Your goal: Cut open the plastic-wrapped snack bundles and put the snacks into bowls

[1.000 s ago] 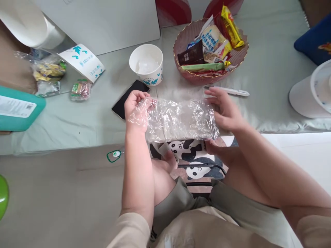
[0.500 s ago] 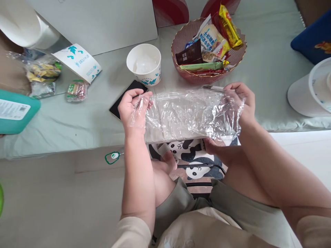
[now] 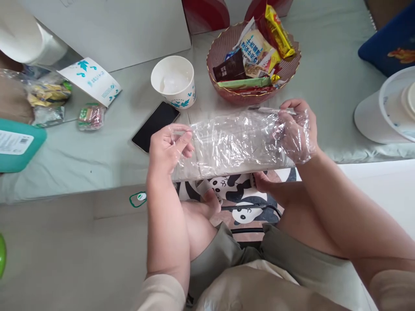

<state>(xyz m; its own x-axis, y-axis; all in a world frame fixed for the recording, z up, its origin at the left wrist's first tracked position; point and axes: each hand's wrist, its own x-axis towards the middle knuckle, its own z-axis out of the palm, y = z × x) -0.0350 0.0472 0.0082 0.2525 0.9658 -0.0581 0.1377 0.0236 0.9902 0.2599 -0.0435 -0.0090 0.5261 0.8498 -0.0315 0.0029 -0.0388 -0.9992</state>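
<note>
A clear plastic bag [image 3: 233, 140] is stretched sideways between my two hands, above the table's near edge. My left hand [image 3: 170, 147] pinches its left end between thumb and fingers. At the other end my right hand [image 3: 298, 129] grips the bag, and crinkled film lies over its palm and wrist. Behind my left hand a dark phone [image 3: 155, 126] lies flat on the cloth. A white paper cup [image 3: 174, 82] with blue leaf prints stands just beyond the phone. Past the bag sits a pink glass bowl [image 3: 215, 88] of wrapped snacks.
On the left are a teal container [image 3: 22, 144], a small wrapped snack [image 3: 91, 116] and a printed white paper piece [image 3: 94, 82]. A large white box [image 3: 113, 30] stands at the back. To the right are a white bucket [image 3: 369, 116] and a blue object [image 3: 389, 52].
My left hand has shifted a little and less film covers it now. More of the bag lies over my right hand and wrist. The view has moved slightly.
</note>
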